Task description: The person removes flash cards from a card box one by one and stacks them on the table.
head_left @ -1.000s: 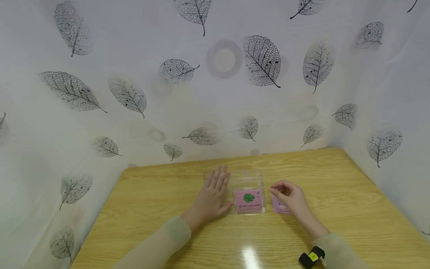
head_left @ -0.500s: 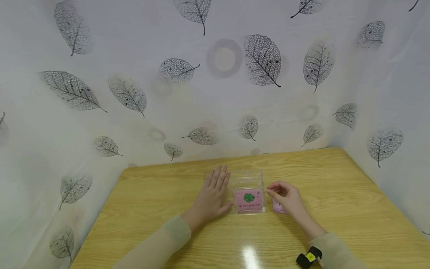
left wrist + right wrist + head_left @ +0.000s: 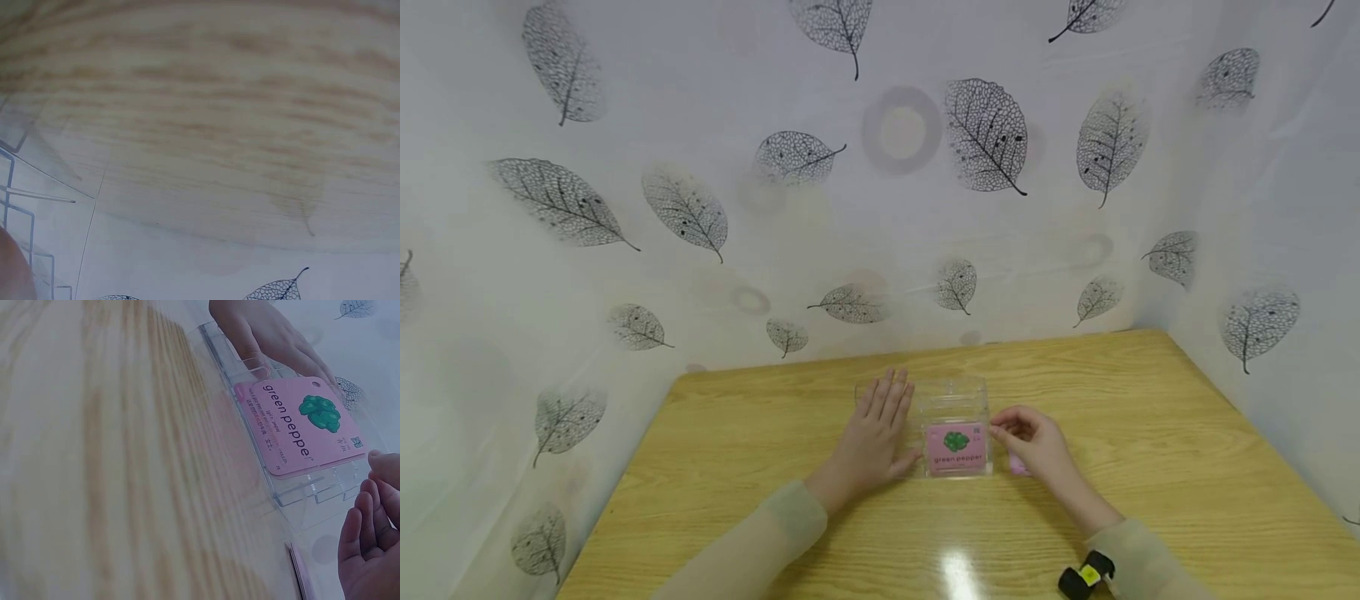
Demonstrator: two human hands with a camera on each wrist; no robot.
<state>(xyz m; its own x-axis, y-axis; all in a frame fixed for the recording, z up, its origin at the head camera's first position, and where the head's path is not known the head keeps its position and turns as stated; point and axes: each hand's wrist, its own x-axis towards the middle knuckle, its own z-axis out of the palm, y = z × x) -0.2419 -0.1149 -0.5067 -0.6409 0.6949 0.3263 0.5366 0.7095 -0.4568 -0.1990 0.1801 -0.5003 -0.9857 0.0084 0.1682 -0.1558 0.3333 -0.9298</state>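
Observation:
A clear stepped acrylic stand (image 3: 951, 408) sits mid-table. Its front step bears a pink "green pepper" card (image 3: 312, 425), upright with a slight backward lean; a second card edge shows behind it. My left hand (image 3: 872, 433) lies flat at the stand's left side, fingers straight. In the left wrist view only a fingertip (image 3: 14, 269) shows beside the stepped wall. My right hand (image 3: 1033, 437) is at the stand's right edge, thumb and forefinger bent close together by the card's side; I see nothing between them. Under this hand lies a pink-purple card pile (image 3: 1019, 465), mostly hidden.
The wooden table (image 3: 760, 417) meets a leaf-patterned curtain (image 3: 895, 208) at the back and both sides. A black strap with a yellow patch (image 3: 1089, 574) sits on the right wrist. Glare lies on the front of the table.
My right hand has slid left from above the card pile to the stand's right edge, covering more of the pile. The left hand and the stand have stayed put.

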